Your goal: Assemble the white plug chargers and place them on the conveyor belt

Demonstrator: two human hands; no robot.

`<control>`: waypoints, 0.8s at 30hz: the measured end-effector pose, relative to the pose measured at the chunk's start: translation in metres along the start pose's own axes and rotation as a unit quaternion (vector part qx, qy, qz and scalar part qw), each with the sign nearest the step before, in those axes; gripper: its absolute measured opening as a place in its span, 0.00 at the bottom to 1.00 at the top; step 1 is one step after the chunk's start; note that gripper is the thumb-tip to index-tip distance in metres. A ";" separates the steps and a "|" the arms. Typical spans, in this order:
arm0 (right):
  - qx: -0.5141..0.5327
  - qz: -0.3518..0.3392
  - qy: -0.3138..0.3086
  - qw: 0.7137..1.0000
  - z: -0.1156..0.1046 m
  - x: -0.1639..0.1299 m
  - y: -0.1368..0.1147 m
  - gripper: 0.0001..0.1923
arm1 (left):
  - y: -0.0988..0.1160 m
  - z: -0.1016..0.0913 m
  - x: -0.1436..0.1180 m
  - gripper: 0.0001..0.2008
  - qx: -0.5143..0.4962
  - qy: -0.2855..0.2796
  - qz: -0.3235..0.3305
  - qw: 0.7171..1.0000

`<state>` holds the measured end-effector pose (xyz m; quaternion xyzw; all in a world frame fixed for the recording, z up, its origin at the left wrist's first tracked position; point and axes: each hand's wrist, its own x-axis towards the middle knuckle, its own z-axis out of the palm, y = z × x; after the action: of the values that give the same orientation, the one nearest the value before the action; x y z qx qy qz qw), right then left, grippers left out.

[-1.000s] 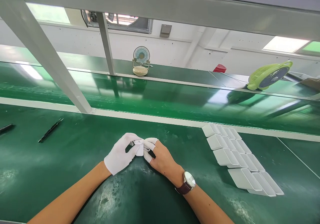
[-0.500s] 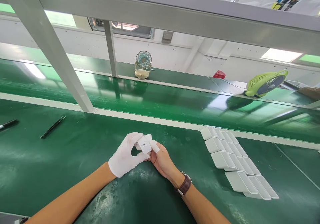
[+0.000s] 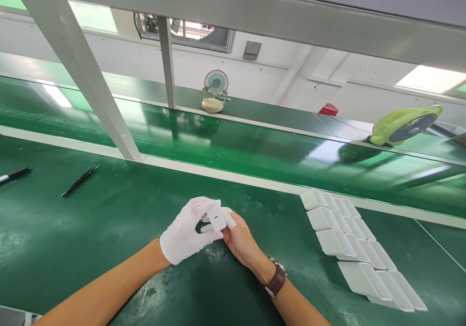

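Observation:
A small white charger block [image 3: 217, 219] with a dark slot in its face is held up over the green bench. My left hand [image 3: 189, 231], in a white glove, closes its thumb and fingers on the block from the left. Bare but for white covers on the fingertips, my right hand [image 3: 238, 236] grips the block's right edge, with the thumb along its side. The right fingers behind the block are mostly hidden. A bit of something clear or greyish shows between the left fingers, too small to name.
Rows of white open-topped plastic pieces [image 3: 347, 277] stand at the right. Black tweezers [image 3: 80, 181] and a dark pen [image 3: 15, 174] lie at the left. Beyond a shiny green belt [image 3: 236, 149] stand a small fan [image 3: 215, 90] and a green fan [image 3: 406, 124]. A metal post [image 3: 98, 93] rises at the left.
The charger block has turned slightly in my hands, and its slotted face is tilted differently. Both hands remain on it. The whole view has shifted a little.

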<state>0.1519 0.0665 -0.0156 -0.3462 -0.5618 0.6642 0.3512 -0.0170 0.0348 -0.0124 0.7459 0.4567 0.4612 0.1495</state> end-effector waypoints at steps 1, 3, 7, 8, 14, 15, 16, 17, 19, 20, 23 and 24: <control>0.000 0.000 -0.003 1.000 0.000 0.000 0.000 0.19 | 0.000 0.000 0.000 0.32 0.002 -0.001 0.000 1.000; 0.000 0.001 -0.001 1.000 0.000 0.000 0.000 0.18 | 0.000 0.000 0.000 0.32 0.007 -0.002 0.000 1.000; -0.012 0.001 0.012 1.000 -0.001 0.001 0.001 0.18 | 0.000 0.000 0.001 0.33 0.015 -0.004 0.001 1.000; -0.007 0.003 0.014 1.000 -0.001 0.001 0.002 0.18 | 0.000 0.000 0.002 0.32 0.015 -0.002 0.002 1.000; 0.065 0.044 -0.009 0.997 -0.002 0.001 0.004 0.17 | 0.003 -0.001 0.003 0.32 0.019 0.009 0.006 1.000; 0.071 0.053 -0.011 0.996 -0.002 0.001 0.003 0.17 | 0.003 -0.001 0.003 0.32 0.019 0.013 0.006 1.000; 0.078 0.061 -0.011 0.995 -0.002 0.001 0.002 0.17 | 0.004 -0.001 0.003 0.32 0.017 0.017 0.007 1.000; 0.087 0.070 -0.009 0.994 -0.001 0.001 0.002 0.17 | 0.005 -0.001 0.003 0.32 0.013 0.018 0.007 1.000; 0.110 0.085 -0.005 0.990 0.000 0.000 0.000 0.17 | 0.007 0.000 0.004 0.30 0.001 0.019 0.005 1.000; 0.122 0.091 -0.001 0.988 0.001 -0.001 -0.001 0.17 | 0.008 0.000 0.004 0.29 -0.007 0.020 0.001 1.000; 0.148 0.094 0.008 0.984 0.002 -0.001 0.000 0.17 | 0.009 -0.001 0.006 0.23 -0.028 0.032 -0.012 0.999; 0.154 0.094 0.007 0.984 0.002 -0.002 0.000 0.16 | 0.008 -0.002 0.006 0.21 -0.034 0.036 -0.016 0.999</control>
<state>0.1507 0.0641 -0.0154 -0.3443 -0.4154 0.7703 0.3399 -0.0131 0.0347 -0.0027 0.7159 0.4574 0.5008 0.1659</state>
